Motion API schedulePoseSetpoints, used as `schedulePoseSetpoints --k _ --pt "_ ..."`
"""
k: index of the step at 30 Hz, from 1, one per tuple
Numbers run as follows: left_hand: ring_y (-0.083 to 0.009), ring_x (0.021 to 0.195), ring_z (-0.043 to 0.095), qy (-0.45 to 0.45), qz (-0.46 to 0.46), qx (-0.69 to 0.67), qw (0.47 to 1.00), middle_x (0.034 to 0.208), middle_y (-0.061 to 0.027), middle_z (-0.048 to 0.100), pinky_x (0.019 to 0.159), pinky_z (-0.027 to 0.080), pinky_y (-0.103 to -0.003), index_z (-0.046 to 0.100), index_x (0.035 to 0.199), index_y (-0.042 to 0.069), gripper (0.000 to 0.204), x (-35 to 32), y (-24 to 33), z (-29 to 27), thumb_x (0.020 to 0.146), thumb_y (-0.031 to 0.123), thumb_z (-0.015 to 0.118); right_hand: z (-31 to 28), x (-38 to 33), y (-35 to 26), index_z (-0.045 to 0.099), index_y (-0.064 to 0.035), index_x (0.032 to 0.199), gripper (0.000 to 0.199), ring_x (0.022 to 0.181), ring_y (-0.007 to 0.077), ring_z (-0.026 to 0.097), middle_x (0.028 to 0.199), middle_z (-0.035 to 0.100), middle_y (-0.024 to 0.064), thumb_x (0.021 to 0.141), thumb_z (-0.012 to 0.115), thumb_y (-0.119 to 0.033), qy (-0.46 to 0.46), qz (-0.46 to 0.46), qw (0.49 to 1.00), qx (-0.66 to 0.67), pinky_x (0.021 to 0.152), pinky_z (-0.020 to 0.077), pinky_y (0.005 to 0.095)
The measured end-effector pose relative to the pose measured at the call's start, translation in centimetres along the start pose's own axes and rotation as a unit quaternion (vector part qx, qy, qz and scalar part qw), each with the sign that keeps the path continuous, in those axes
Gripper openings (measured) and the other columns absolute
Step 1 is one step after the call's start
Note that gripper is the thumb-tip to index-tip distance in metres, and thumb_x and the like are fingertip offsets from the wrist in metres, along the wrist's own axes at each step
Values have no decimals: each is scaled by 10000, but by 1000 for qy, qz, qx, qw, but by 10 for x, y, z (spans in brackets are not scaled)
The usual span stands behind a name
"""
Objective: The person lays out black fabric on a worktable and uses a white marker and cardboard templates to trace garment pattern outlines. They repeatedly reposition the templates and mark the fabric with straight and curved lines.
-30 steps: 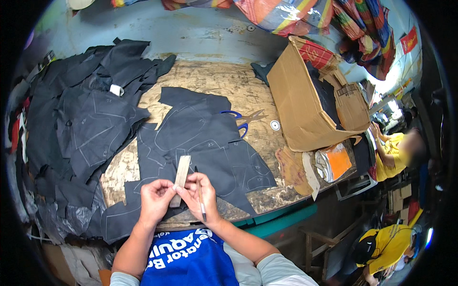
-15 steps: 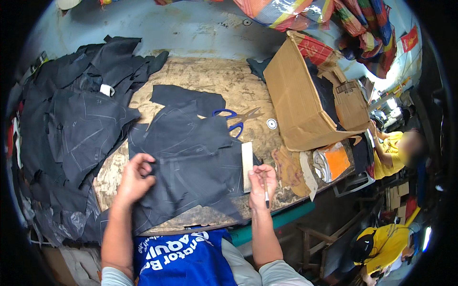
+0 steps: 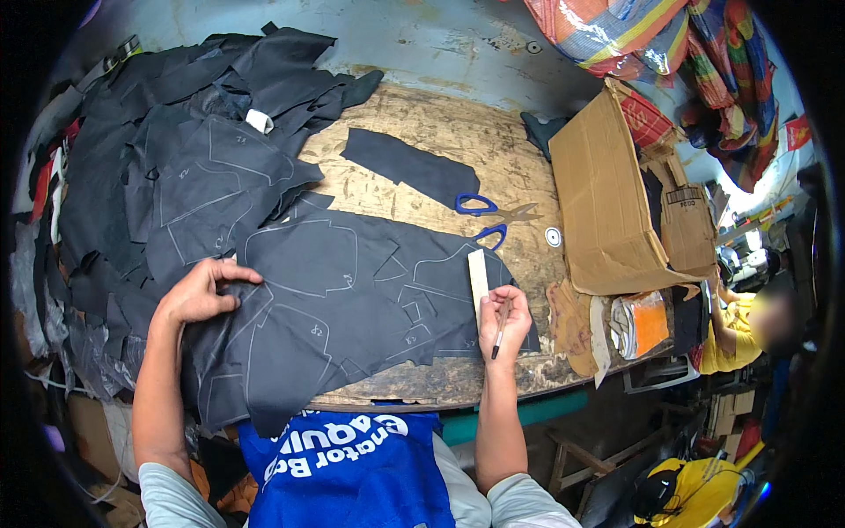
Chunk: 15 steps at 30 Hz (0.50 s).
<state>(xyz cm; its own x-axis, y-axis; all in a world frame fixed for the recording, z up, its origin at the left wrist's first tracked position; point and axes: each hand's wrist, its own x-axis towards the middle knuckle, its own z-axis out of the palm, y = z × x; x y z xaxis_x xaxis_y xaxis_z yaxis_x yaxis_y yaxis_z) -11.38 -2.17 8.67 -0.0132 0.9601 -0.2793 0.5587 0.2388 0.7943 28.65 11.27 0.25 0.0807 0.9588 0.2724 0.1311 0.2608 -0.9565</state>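
A dark leather-like sheet (image 3: 370,264) with white pattern outlines lies spread across the wooden table before me. My left hand (image 3: 202,292) rests at its left part, thumb and forefinger apart; its other fingers are partly hidden. On the right, my right hand (image 3: 503,321) is closed around a slim pen (image 3: 500,337), its tip toward me, and a narrow pale strip (image 3: 478,275) standing out past the fingers over the sheet's right end. Beyond the sheet lie blue-handled scissors (image 3: 480,208), blades spread, touching a smaller dark piece (image 3: 409,165).
Dark sheets (image 3: 202,97) are heaped at the left, with a small white roll (image 3: 259,121) on top. At the right stands an open cardboard box (image 3: 607,202); tan scraps (image 3: 570,330) and an orange-and-white folded bundle (image 3: 641,326) lie before it. Two people in yellow are farther right.
The dark sheet, bunched and folded before, is now spread flat with its outlines showing. My left hand has moved left and slightly down relative to it. The right hand keeps the pen and strip.
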Motion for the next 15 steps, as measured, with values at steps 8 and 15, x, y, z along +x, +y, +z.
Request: schedulePoseSetpoints --k 8,15 --pt "-216 1189 499 202 123 -33 971 1258 -153 540 1046 320 -294 502 1285 -76 811 -70 89 -77 604 321 693 -31 6 24 517 -1 983 197 730 86 555 858 579 54 827 625 52 97 23 992 71 659 456 201" --pt "-209 1251 476 260 214 107 935 1335 -159 507 1068 303 -301 445 1341 -65 823 -61 173 -89 679 374 661 -32 3 32 513 -6 987 218 791 108 558 861 572 52 814 632 54 110 17 993 44 716 459 225"
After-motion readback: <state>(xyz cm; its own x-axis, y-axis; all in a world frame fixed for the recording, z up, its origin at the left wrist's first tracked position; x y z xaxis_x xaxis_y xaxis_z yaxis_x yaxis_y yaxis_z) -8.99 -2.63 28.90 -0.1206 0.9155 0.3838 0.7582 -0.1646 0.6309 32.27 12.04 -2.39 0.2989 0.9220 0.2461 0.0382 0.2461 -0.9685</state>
